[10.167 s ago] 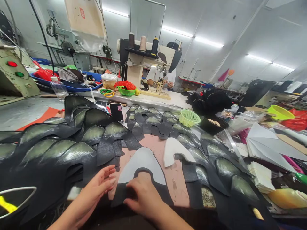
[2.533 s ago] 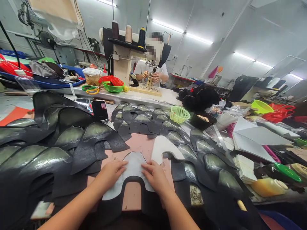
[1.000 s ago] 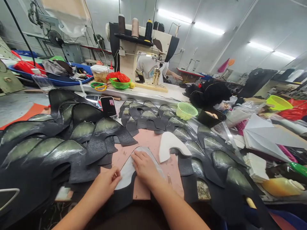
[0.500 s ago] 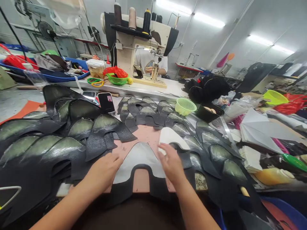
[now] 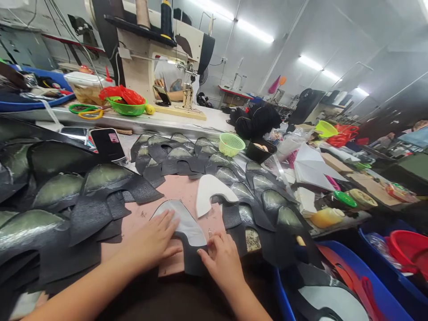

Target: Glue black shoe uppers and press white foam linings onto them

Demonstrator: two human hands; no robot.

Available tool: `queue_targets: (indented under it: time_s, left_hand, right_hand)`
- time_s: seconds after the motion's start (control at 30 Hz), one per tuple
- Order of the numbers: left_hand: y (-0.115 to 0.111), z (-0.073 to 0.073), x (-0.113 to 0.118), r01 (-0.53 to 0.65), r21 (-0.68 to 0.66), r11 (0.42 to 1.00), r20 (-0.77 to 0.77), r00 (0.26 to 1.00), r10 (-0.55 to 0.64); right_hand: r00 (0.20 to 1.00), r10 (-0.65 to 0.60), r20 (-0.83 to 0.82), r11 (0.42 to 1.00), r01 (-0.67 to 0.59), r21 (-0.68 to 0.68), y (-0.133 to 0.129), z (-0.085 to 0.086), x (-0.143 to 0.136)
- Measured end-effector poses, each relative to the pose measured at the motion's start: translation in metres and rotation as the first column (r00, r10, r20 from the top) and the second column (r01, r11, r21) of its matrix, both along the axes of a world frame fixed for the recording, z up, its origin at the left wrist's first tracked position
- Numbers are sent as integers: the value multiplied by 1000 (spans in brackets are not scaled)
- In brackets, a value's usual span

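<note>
A black curved piece (image 5: 194,263) with a white-grey lining (image 5: 182,217) lies on the pink board (image 5: 133,218). Across the lining's left side, my left hand (image 5: 152,238) rests flat with its fingers spread. My right hand (image 5: 220,256) pinches the black piece's right edge between thumb and fingers. Just beyond it, a white curved piece (image 5: 204,191) lies at the board's upper right, touched by neither hand.
Black pieces with shiny grey-green panels (image 5: 110,178) overlap on both sides and behind. A green basket (image 5: 231,145), a phone (image 5: 107,145) and a sewing machine (image 5: 137,58) stand farther back. A person sits behind the machine. Blue tubs (image 5: 354,263) are at lower right.
The view has swung right. My left hand has moved onto the lining, and my right hand has come down from beside the white piece to the black piece's right edge.
</note>
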State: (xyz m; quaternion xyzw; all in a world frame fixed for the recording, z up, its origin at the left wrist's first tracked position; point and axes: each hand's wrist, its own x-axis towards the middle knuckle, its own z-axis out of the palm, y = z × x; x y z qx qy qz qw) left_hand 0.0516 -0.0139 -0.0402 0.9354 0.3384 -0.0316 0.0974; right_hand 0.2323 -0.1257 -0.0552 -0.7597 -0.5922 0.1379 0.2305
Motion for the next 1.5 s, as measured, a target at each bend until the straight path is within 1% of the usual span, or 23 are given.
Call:
queue_targets:
  time_s: [0.07,0.1,0.23,0.37,0.53,0.6,0.67,0.77,0.87,0.9,0.93,0.97,1.03,1.07,1.1,1.13,1.2,1.23,1.27,1.3,1.37,1.43,1.5]
  left_hand:
    - [-6,8,17,-19,30,999,49,999,17]
    - [-10,11,25,1,27,1000,88,996,-3]
    - [-20,11,45,175,2,985,262,950,-169]
    - [-14,3,48,285,47,957,330,900,-284]
    - [-6,-3,53,409,120,904,370,827,-423]
    - [-7,-3,55,444,172,880,376,796,-475]
    - [-5,-1,53,451,183,873,407,774,-485]
    - [12,4,36,351,93,932,508,788,-348]
    - [41,11,6,99,-9,995,599,797,-74]
    - [49,13,-3,-3,-75,997,638,768,50]
    - [54,16,-10,-66,-158,985,665,731,156]
    - [56,18,-13,-87,-253,964,673,699,240]
    - [51,21,-12,0,-421,907,655,691,304]
    - [46,22,-7,62,-482,874,648,697,308]
    - [40,23,-1,105,-524,845,644,698,313]
    - [35,24,6,125,-547,828,644,695,320]
    - [30,24,17,108,-523,846,645,698,310]
    - [31,22,21,84,-487,869,626,727,281]
    - [33,19,23,63,-446,893,588,773,239]
    - [36,15,24,58,-406,912,533,826,184]
    - [43,4,24,92,-344,935,409,910,61]
    - [47,-7,22,142,-290,946,316,948,-46]
    - [48,-17,20,191,-230,954,251,959,-131]
  right_hand:
    - [997,-20,-73,1000,20,-3,3,2,-1]
    - [993,-22,-114,1000,21,-8,4,3,-1]
    - [944,-30,-329,998,13,-54,7,8,-1]
    - [857,-29,-515,999,1,-54,7,7,0]
    - [768,-50,-638,999,41,-29,8,3,3]
    - [753,-55,-656,998,44,-34,9,3,4]
    - [776,-51,-629,999,37,-36,9,4,6]
    - [856,-13,-516,1000,6,-16,7,5,12]
    - [920,75,-384,997,-72,22,4,3,18]
    - [941,88,-328,996,-80,39,4,3,19]
    - [958,86,-273,995,-71,64,4,3,20]
    - [968,76,-238,994,-53,100,4,4,19]
    - [954,54,-297,988,-8,152,8,5,14]
    - [911,42,-410,990,17,139,10,6,11]
    - [832,21,-555,994,41,98,13,6,8]
    - [719,-22,-694,997,65,36,17,6,5]
    - [490,-128,-862,990,107,-86,24,2,1]
    - [420,-159,-894,985,127,-116,28,-1,0]
    - [395,-169,-903,983,139,-123,31,-4,0]
    - [407,-171,-897,982,147,-120,34,-7,0]
    - [484,-171,-858,982,154,-109,40,-12,1]
    - [580,-171,-796,983,157,-97,45,-14,1]
    - [675,-159,-721,985,158,-70,48,-15,1]
